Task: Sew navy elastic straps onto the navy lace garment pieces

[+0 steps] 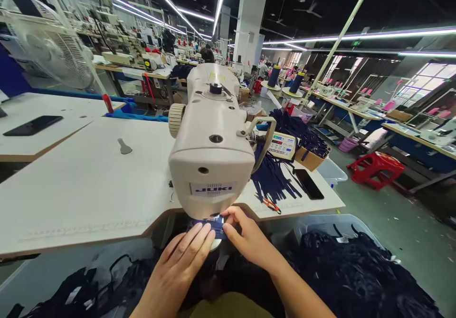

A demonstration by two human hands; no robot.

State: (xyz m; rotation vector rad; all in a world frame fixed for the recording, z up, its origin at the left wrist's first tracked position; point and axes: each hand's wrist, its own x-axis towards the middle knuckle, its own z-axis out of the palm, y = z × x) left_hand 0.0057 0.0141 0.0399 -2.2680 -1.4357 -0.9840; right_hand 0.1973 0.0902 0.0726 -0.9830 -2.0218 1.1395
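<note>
A white JUKI sewing machine (212, 154) stands directly in front of me, its head hiding the needle area. Under its near end lies a small piece of navy fabric (218, 226) on the narrow arm of the machine. My left hand (185, 256) rests on the fabric's left side, fingers stretched out and side by side. From the right, my right hand (245, 238) holds the fabric's edge, thumb and bent fingers closed on it close to the machine head. The fingertips of the right hand are partly hidden by the machine.
Right of the machine lie navy strips (272, 178), orange thread snips (271, 206), a phone (309, 184) and a control panel (282, 146). Clear bins with dark garments (356, 270) stand low on both sides. A metal plate (124, 147) lies on the left tabletop.
</note>
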